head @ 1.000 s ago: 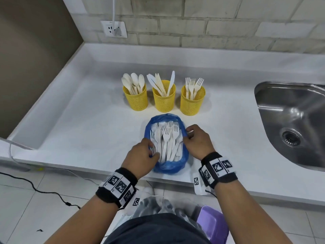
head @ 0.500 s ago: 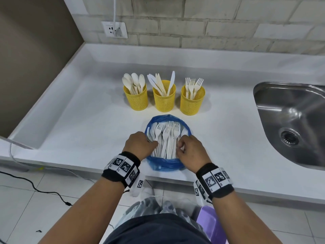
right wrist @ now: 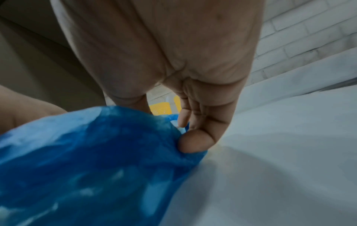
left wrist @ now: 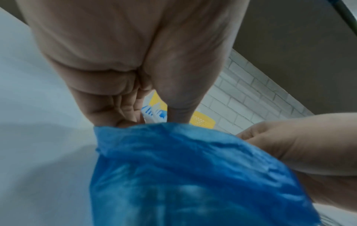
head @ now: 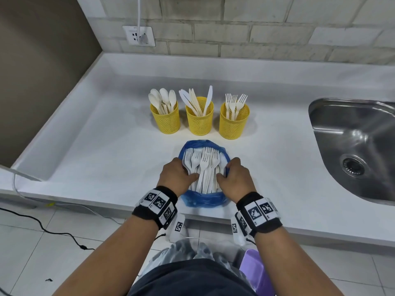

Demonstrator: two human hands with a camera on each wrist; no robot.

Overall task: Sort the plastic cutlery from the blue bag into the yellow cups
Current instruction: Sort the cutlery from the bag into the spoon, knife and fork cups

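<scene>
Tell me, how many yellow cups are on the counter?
3, in a row behind the blue bag: the left cup holds spoons, the middle cup knives, the right cup forks. None looks hidden.

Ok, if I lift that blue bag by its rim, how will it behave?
Probably floppy: the blue bag is thin, crinkled film that sags around the white cutlery. It likely won't hold shape, so the loose cutlery may shift and bunch. The fork tines could snag or pierce it.
</scene>
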